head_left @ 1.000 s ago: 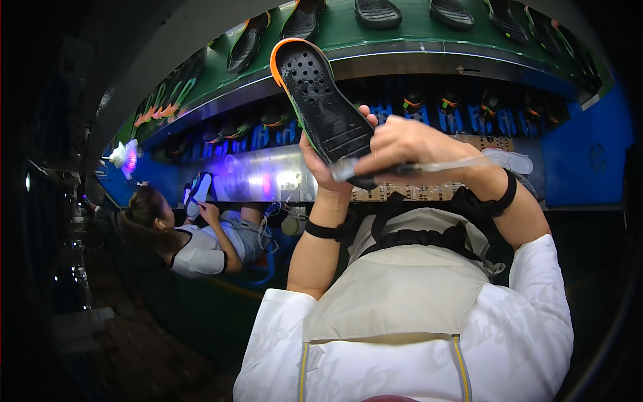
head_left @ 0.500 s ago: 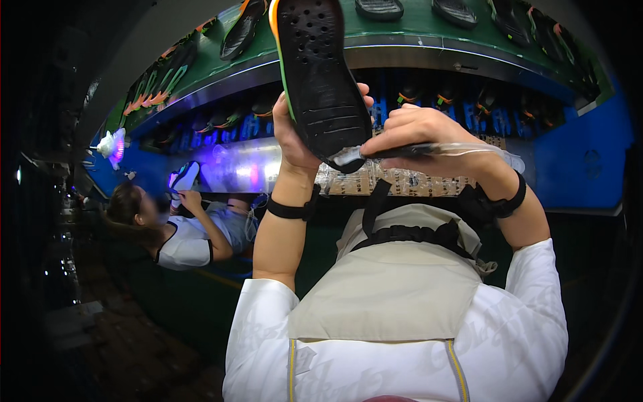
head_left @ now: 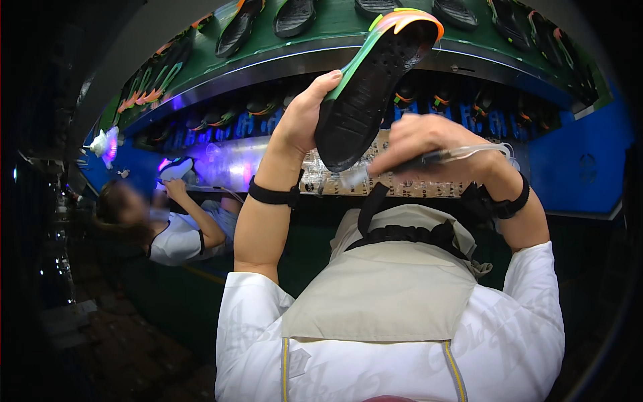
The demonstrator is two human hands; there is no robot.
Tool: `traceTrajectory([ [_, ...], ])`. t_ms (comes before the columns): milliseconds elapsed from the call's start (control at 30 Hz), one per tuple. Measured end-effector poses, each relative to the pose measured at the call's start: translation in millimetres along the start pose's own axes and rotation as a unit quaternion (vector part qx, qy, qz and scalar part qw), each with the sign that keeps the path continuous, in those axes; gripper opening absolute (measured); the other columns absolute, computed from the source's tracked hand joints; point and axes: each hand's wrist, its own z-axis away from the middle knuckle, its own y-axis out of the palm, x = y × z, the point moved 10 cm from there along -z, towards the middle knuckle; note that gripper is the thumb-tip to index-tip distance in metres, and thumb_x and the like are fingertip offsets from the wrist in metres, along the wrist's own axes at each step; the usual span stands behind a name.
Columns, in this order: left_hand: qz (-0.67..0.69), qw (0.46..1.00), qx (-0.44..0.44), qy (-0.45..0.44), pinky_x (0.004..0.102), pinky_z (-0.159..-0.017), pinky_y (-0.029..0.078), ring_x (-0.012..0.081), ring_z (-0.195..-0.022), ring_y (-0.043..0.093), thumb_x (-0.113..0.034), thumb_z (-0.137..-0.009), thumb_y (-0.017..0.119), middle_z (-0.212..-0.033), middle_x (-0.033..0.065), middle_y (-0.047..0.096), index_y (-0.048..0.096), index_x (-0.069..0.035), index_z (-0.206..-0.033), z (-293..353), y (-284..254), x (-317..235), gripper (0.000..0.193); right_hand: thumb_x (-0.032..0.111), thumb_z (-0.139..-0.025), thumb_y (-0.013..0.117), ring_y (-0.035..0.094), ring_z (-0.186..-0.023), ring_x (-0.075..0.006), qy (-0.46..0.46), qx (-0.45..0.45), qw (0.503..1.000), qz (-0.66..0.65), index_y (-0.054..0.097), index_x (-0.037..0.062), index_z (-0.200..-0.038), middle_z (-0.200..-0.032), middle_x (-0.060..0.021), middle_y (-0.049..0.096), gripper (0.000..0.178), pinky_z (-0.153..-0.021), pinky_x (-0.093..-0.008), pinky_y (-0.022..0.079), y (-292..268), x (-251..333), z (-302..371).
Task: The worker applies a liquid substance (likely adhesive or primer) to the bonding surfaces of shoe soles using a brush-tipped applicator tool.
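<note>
My left hand grips a black shoe sole by its left side, thumb on the green edge. The sole is tilted, its orange-rimmed end up and to the right and its rounded black end down. Small holes dot its upper part. My right hand, smeared by motion, is closed round a brush with a dark handle and a clear tube running back from it. The brush's pale tip lies just below and right of the sole's lower end, apart from it.
A green conveyor belt carrying several soles curves across the back. Under it, a lower shelf holds more soles. Brown printed wrapping covers the ledge before me. At left, another person handles a shoe part beside a purple-lit lamp.
The sole has swung clockwise, its upper end moving right and its coloured edge turning into view. The brush has come off the sole's lower end. My left forearm has shifted slightly left.
</note>
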Motion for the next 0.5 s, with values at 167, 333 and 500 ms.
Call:
traceTrajectory([
  [167,0.014,0.999,-0.017,-0.044,0.0355,-0.087,0.063,0.0222,-0.098,0.075,-0.028,-0.109,0.047,-0.117,0.0165,0.074,0.061,0.004,-0.135,-4,-1,5,0.043,0.012,-0.085,0.080,0.061,-0.086,-0.0261,-0.018,0.035,0.992,0.118,0.077,0.0091,-0.118,-0.088,-0.0063,0.066,0.033,-0.083,-0.0399,0.045,5,-1,1],
  [333,-0.020,0.997,-0.035,-0.059,0.0315,-0.082,0.062,0.0179,-0.093,0.075,-0.030,-0.110,0.049,-0.113,0.0121,0.075,0.063,0.002,-0.133,-2,1,1,0.042,0.014,-0.085,0.081,0.061,-0.087,-0.0252,0.012,-0.027,0.987,0.156,0.077,0.0102,-0.116,-0.090,-0.0048,0.067,0.031,-0.085,-0.0402,0.044,-10,-7,2],
  [500,-0.054,0.994,-0.073,-0.054,0.0397,-0.095,0.061,0.0281,-0.106,0.074,-0.031,-0.109,0.043,-0.124,0.0208,0.072,0.060,0.004,-0.138,1,-21,6,0.048,0.015,-0.085,0.082,0.062,-0.087,-0.0244,-0.001,-0.016,0.994,0.108,0.077,0.0119,-0.116,-0.089,-0.0035,0.068,0.032,-0.085,-0.0401,0.045,-7,-6,3],
])
